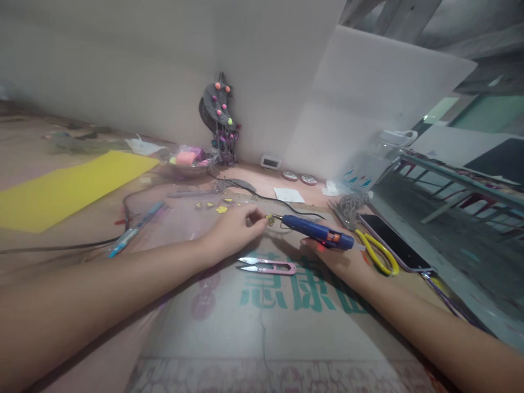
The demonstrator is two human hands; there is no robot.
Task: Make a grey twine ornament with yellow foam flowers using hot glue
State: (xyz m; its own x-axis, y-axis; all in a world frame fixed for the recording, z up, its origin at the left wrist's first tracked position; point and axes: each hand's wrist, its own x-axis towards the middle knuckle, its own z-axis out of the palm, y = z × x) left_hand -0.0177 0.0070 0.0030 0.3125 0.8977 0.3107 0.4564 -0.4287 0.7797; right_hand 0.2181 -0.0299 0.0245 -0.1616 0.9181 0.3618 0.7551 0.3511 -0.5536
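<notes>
My right hand [327, 254] is closed round a blue hot glue gun [313, 229], its metal nozzle pointing left. Between the thumb and fingertips of my left hand [239, 226] is a small yellow piece [269, 219], which the nozzle tip meets or nearly meets. Just left of that hand lie a yellow flower-shaped piece [221, 209] and several small yellow bits. Nearer to me, a pair of pink thread snips [282, 267] rests on the printed sheet, blades to the left.
Yellow-handled scissors [379, 254] and a phone [395, 240] lie at the right edge. A yellow sheet [77, 188], a blue pen [137, 229] and a bowl [192, 166] of bright materials are on the left. A grey moon-shaped ornament [216, 109] hangs at the back.
</notes>
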